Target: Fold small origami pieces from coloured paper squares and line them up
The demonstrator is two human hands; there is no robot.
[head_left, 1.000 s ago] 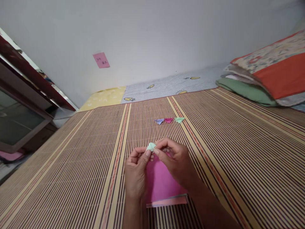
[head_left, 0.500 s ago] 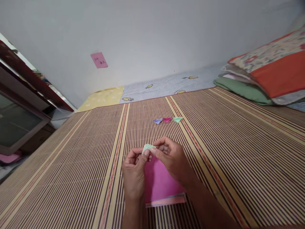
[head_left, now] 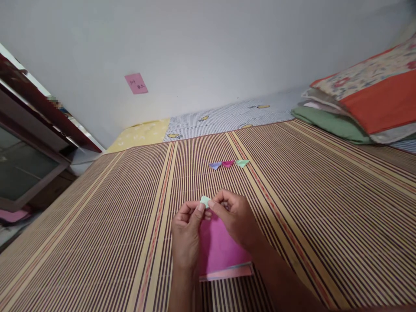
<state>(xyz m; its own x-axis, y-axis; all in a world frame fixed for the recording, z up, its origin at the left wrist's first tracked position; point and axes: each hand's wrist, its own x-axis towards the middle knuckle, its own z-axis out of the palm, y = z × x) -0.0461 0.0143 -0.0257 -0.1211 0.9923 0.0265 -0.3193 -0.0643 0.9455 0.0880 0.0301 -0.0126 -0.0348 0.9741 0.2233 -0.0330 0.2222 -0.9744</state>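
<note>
A small piece of light green folded paper (head_left: 205,201) is pinched between both hands, and the fingers cover most of it. My left hand (head_left: 187,229) is closed, thumb and forefinger on the paper's left side. My right hand (head_left: 234,216) grips the right side the same way. Below the hands lies a magenta sheet of paper (head_left: 221,249) on top of other sheets, with a salmon-pink one (head_left: 229,273) showing at the near edge. Ahead, three small folded paper triangles sit in a row: a lavender one (head_left: 215,165), a magenta one (head_left: 228,164) and a green one (head_left: 242,163).
A striped bamboo mat (head_left: 123,225) covers the bed. Stacked pillows (head_left: 380,99) and a green folded cloth (head_left: 331,125) stand at the right. A pink note (head_left: 136,83) is stuck to the wall. At the far left is a glass-panelled cabinet (head_left: 29,160).
The green paper shows less between the fingers and has turned from a pointed shape to a smaller, squarer one. Both hands have shifted slightly, the left one to the right.
</note>
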